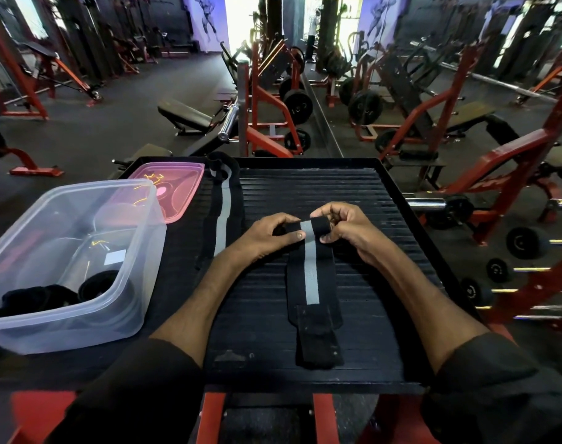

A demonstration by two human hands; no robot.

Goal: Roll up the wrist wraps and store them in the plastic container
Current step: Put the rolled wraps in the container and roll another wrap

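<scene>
Dim overall, blown-out white glare from the far doorway [241,20]; wide-angle bending at edges, soft blur in corners, pink sheen on the lid [174,190].

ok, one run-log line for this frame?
phase: rolling | left hand + right hand: pinching far end of wrist wrap | second wrap: flat, unrolled | container: open, rolled wraps inside

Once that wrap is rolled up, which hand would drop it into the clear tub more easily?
Probably the left hand: the plastic container sits on its side, while the right hand would have to cross over.
</scene>
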